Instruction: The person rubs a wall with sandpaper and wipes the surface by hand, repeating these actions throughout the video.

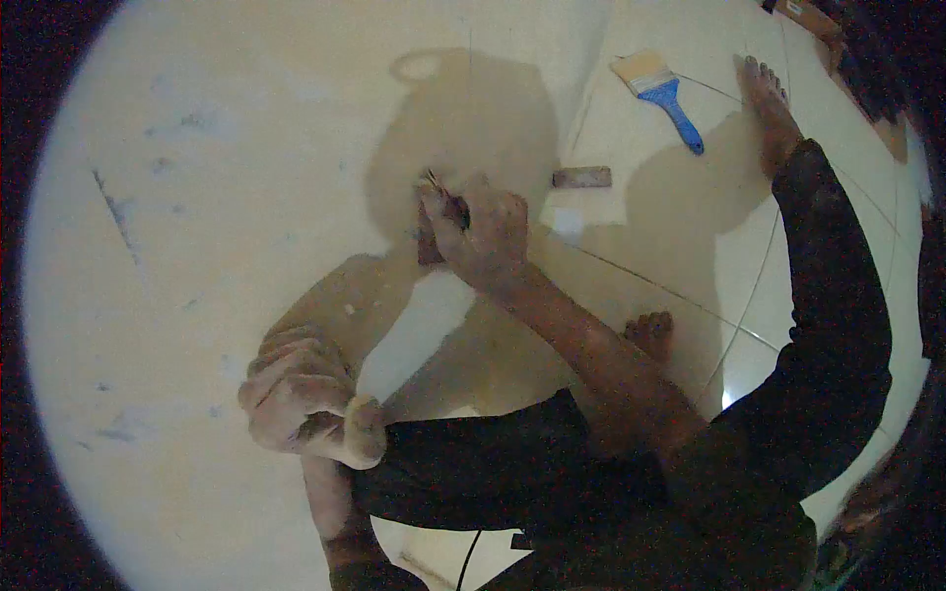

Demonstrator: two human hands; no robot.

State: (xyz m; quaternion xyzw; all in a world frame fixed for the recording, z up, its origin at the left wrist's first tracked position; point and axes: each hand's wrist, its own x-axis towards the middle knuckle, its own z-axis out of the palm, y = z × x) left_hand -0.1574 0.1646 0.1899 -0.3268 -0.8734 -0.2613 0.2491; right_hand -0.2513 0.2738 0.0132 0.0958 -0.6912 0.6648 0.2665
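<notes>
My right hand (485, 234) is closed on a dark reddish-brown flat piece (429, 241) with straight edges, held against the pale surface (246, 148). Its kind is hard to make out, as the fingers cover much of it. A thin pointed bit sticks up by my fingertips. My left hand (301, 394) is curled into a loose fist near my bent knee, thumb to the right; nothing shows in it, though the palm side is partly hidden. A small grey-brown block (581, 177) lies to the right of my right hand.
A wide paintbrush (670, 103) with a blue handle and pale bristles lies on the tiled floor (680, 281) at upper right. My bare feet and dark trouser legs (838, 256) take up the right side. A dark cable (470, 561) runs along the bottom.
</notes>
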